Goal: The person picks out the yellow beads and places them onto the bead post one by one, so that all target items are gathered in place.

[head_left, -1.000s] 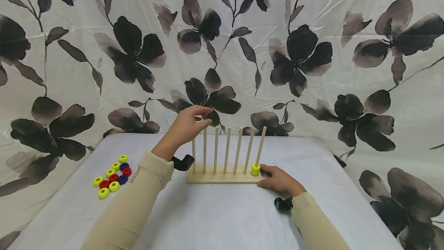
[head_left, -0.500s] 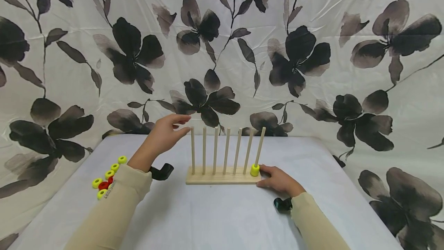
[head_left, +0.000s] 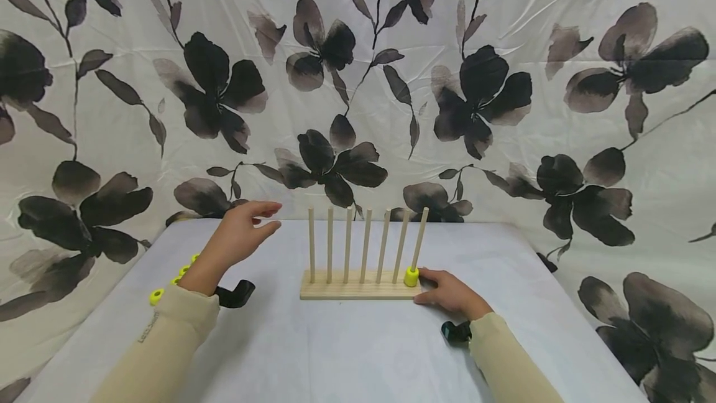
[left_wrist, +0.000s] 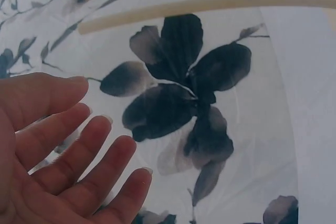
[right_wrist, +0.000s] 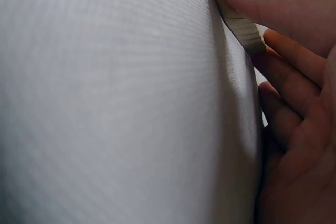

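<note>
Leftward and down, away from the pegs (head_left: 366, 244), the left hand (head_left: 239, 232) has drawn since a second ago, when its fingers were above them; the right hand (head_left: 449, 291) has stayed put. The rack (head_left: 358, 293) stands on the table, seven pegs rising from its base. On its 3 o'clock peg, down at the base, sits a yellow piece (head_left: 411, 277) (one ring or more, I cannot tell). The right hand grips the base's 3 o'clock end, thumb on the near side and fingers round behind. The left hand is in the air toward 10 o'clock from the rack, fingers loosely spread and thumb apart. Beyond, at 9 o'clock, yellow rings (head_left: 157, 296) lie on the table (head_left: 347, 353), partly hidden by the left wrist. Each wrist wears a black camera (head_left: 237, 295), just below a cream sleeve (head_left: 156, 350). Toward 12 o'clock hangs a flowered curtain (head_left: 403, 148).
</note>
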The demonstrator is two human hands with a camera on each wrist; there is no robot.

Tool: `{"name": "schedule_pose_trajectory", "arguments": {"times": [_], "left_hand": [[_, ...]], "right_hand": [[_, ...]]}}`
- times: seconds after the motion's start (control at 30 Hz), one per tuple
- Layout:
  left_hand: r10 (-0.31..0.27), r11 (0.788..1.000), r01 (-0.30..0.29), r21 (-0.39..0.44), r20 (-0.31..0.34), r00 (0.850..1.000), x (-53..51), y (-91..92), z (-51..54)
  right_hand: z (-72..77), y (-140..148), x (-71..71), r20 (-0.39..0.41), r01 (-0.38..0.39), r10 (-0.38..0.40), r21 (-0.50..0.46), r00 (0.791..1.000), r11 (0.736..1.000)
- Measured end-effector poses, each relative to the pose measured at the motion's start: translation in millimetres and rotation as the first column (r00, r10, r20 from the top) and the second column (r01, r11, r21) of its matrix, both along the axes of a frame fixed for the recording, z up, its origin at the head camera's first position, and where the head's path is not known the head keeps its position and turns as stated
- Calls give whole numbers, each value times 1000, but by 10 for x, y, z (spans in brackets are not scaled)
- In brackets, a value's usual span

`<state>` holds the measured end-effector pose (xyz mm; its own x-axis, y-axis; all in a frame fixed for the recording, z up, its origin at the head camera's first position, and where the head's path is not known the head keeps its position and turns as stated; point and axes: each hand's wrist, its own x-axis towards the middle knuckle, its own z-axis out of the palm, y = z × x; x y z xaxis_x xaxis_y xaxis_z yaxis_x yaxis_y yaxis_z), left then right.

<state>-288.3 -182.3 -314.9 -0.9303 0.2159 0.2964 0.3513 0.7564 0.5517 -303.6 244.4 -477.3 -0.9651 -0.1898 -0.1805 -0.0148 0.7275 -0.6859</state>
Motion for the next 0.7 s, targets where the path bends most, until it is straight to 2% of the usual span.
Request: {"name": "schedule_pose_trajectory", "arguments": {"times": [0.43, 0.7], "left_hand": [[72, 995, -70, -64, 37, 997, 132, -394, -199], [84, 990, -75, -118, 80, 993, 184, -623, -351]], "right_hand": [[-26, 14, 9, -34, -35, 36, 18, 999, 999], [-24, 18, 0, -35, -46, 47, 22, 998, 999]]}}
